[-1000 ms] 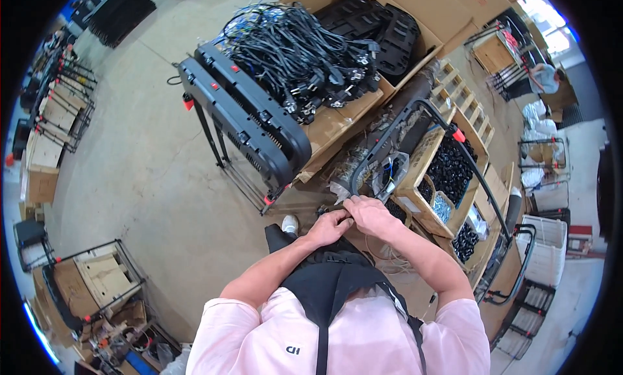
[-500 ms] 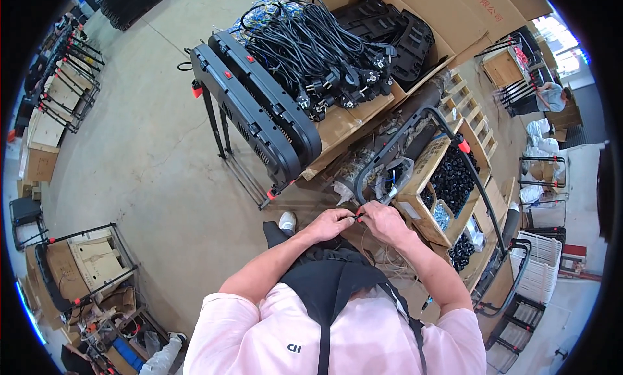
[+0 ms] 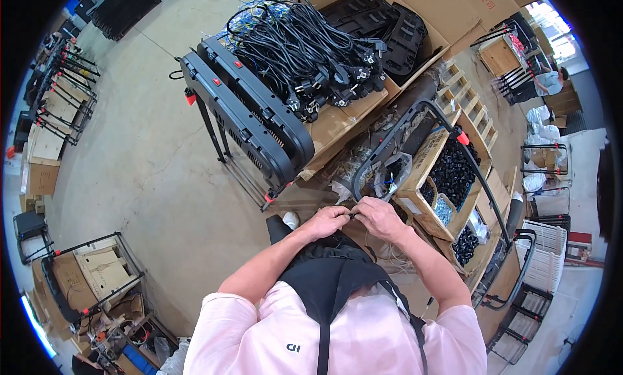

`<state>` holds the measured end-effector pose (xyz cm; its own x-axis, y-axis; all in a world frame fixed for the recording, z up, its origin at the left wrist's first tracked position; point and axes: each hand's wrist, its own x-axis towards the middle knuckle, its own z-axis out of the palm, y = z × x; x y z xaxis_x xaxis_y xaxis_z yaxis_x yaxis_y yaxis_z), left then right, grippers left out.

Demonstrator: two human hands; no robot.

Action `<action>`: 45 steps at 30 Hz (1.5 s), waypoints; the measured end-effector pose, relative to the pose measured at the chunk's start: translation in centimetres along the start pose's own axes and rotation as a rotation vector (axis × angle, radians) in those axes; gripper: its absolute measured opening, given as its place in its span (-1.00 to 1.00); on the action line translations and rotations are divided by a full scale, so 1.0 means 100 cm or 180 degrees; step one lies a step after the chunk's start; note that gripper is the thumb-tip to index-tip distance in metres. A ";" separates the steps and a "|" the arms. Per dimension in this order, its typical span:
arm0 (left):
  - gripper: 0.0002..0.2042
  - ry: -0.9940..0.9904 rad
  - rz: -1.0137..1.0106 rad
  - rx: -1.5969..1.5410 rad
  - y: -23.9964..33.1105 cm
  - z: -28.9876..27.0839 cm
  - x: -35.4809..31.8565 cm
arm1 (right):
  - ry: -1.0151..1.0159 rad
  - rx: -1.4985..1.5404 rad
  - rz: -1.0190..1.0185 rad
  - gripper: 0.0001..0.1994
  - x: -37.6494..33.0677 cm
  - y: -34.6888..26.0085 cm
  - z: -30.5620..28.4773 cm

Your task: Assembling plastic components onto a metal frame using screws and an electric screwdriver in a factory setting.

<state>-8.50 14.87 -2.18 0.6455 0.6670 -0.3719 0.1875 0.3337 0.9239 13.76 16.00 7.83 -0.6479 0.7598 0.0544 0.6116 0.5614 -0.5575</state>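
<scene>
Dark piece (image 3: 352,215): too small to identify, partly covered where the left hand (image 3: 329,222) and right hand (image 3: 379,219) meet.
White shoe (image 3: 291,218): partly hidden behind the left forearm (image 3: 272,263).
Pink shirt (image 3: 259,339): cut off by the lower edge.
Large carton (image 3: 448,18): cut off along the top.
Cable pile (image 3: 285,50): undermost cables buried.
Black parts (image 3: 457,169): too small and crowded to tell apart.
Bluish pieces (image 3: 443,210): kind unclear at this size.
Distant person (image 3: 551,83): too small for detail.

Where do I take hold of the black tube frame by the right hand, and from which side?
Probably take the frame midway along its crossbar, between the bends, from above: that stretch is fairly straight and nothing covers it, while the wooden bin crowds the right side and the right hand is close to the near bend.
</scene>
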 end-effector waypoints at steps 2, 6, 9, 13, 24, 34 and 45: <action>-0.73 0.0018 -0.0001 0.0072 0.002 -0.001 0.000 | 0.0001 -0.0007 -0.0007 -0.79 0.001 0.000 0.000; -0.73 0.0008 -0.0046 0.0025 0.002 -0.002 -0.001 | -0.0250 -0.0120 0.0015 -0.81 0.004 -0.001 0.000; -0.72 0.0030 -0.0141 0.0008 0.004 -0.001 -0.001 | -0.0390 -0.0203 0.0043 -0.82 0.006 -0.002 -0.001; -0.70 0.0070 -0.0361 -0.0315 0.005 0.003 0.002 | -0.0413 -0.0108 0.0114 -0.87 0.002 0.002 0.004; -0.70 0.0492 -0.0607 -0.0348 -0.026 0.017 0.007 | 0.0692 0.0379 0.1165 -0.77 -0.034 -0.055 0.042; -0.69 -0.0090 -0.0751 0.0102 0.008 0.007 0.007 | 0.1164 0.0570 0.3191 -0.41 -0.077 0.053 0.171; -0.73 -0.0235 -0.0750 -0.0588 -0.014 0.025 0.016 | 0.1356 0.0756 0.4656 -0.58 -0.089 0.110 0.229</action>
<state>-5.90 13.81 -3.83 0.6535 0.5089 -0.5603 0.2051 0.5934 0.7783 15.89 7.94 -17.76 0.6326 0.6390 -0.4376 0.4650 -0.7652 -0.4452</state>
